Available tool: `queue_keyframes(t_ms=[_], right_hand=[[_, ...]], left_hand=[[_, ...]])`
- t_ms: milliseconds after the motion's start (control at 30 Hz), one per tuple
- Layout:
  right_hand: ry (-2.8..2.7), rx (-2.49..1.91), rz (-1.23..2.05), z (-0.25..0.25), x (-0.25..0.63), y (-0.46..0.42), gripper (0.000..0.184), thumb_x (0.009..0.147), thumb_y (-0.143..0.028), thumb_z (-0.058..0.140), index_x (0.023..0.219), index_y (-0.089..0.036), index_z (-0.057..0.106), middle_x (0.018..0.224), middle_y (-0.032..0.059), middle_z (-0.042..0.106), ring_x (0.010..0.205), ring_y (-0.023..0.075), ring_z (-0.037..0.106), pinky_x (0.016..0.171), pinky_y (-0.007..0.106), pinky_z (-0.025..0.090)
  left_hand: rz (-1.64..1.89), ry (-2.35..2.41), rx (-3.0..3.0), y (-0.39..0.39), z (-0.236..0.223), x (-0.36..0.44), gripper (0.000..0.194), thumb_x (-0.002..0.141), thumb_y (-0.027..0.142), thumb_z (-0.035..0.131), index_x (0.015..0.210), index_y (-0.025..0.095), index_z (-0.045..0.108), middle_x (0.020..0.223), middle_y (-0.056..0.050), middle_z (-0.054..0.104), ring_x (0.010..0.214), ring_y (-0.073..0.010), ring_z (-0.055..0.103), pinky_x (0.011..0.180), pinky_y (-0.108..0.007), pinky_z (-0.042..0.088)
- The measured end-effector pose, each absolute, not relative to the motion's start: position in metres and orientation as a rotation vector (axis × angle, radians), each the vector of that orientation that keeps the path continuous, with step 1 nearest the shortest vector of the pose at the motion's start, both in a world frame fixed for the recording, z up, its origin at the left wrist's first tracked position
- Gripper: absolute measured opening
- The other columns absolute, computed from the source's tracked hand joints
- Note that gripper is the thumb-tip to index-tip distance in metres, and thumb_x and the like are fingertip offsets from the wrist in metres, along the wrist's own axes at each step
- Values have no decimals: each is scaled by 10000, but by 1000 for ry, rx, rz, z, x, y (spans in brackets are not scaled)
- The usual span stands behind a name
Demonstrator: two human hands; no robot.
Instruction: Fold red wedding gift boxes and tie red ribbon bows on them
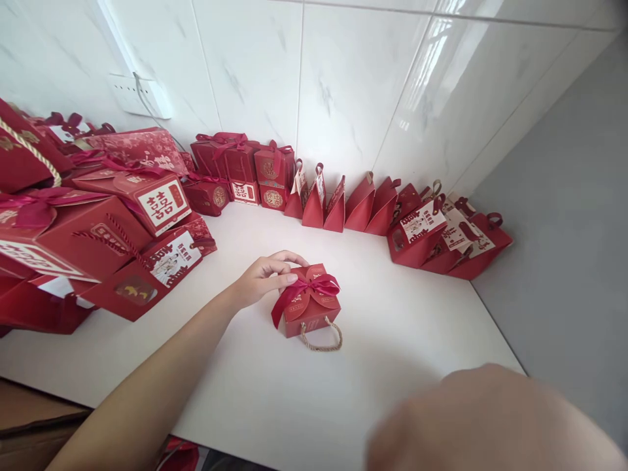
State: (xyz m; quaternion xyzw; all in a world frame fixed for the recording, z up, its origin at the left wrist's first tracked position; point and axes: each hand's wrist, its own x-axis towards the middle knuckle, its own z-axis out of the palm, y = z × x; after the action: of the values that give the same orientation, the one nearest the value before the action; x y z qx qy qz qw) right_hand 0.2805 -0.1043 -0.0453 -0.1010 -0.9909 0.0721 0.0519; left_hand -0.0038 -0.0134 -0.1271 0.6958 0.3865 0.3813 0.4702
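Note:
A small red gift box (309,307) with a pink ribbon bow and a beige rope handle sits on the white table (402,340) near the middle. My left hand (265,275) reaches in from the lower left and rests its fingers on the box's top left edge, curled around it. My right hand (485,418) is a large blur at the bottom right, close to the camera; its fingers cannot be made out.
Piles of larger red gift boxes (98,229) crowd the left side. A row of small red boxes and pouches (343,196) lines the tiled wall, with more heaped at the right corner (451,235). The table's right edge drops to grey floor.

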Motion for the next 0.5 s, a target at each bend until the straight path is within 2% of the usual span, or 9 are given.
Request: queue_keyframes(t_ms=[100,167,233,267,367,433,500], right_hand=[[-3003,-298,170,-51,240,-93,156,961,-261,560,951,-264,716,1004,60,651,950,210,609,841,328,539],[-2912,-526,-70,-62,213,-87,183,957,-160,552,867,-153,711,1004,124,627,950,244,582,868,402,524],[-2841,-486,-133,-77,193,-83,167,941,-156,585,859,-135,729,1213,163,566,1114,288,520,995,467,460],[-2833,-443,-128,-86,186,-82,173,946,-206,600,872,-131,737,1323,170,505,1194,307,471,1074,507,394],[-2824,-461,-223,-104,176,-81,250,952,-259,595,1015,-59,730,1456,212,373,1335,357,324,1176,589,216],[-2825,-523,-278,-109,177,-80,325,963,-253,571,1138,-3,681,1451,237,372,1361,368,278,1179,616,187],[-2851,-528,-235,-108,179,-78,402,982,-294,556,1248,0,619,1429,214,407,1348,350,298,1178,618,204]], left_hand=[[987,902,1636,-14,-127,-6,371,879,389,600,594,152,622,1195,-125,617,1110,-273,586,959,-407,483],[1048,899,1612,-14,-127,-7,332,888,360,588,638,158,668,1183,-120,635,1158,-277,571,1050,-433,425],[1107,907,1590,-13,-128,-8,285,887,328,588,687,163,706,1161,-113,657,1179,-270,569,1106,-439,376],[1127,913,1578,-12,-129,-9,264,886,316,589,711,166,720,1156,-109,665,1180,-264,572,1110,-434,373],[1144,948,1552,-10,-131,-9,247,888,309,582,758,170,740,1152,-101,672,1174,-249,577,1101,-408,386],[1141,986,1521,-10,-131,-8,256,894,325,573,791,166,746,1139,-100,671,1156,-244,585,1080,-391,403],[1134,1016,1486,-10,-132,-8,260,896,340,573,830,159,747,1128,-99,671,1124,-239,597,1046,-376,426]])
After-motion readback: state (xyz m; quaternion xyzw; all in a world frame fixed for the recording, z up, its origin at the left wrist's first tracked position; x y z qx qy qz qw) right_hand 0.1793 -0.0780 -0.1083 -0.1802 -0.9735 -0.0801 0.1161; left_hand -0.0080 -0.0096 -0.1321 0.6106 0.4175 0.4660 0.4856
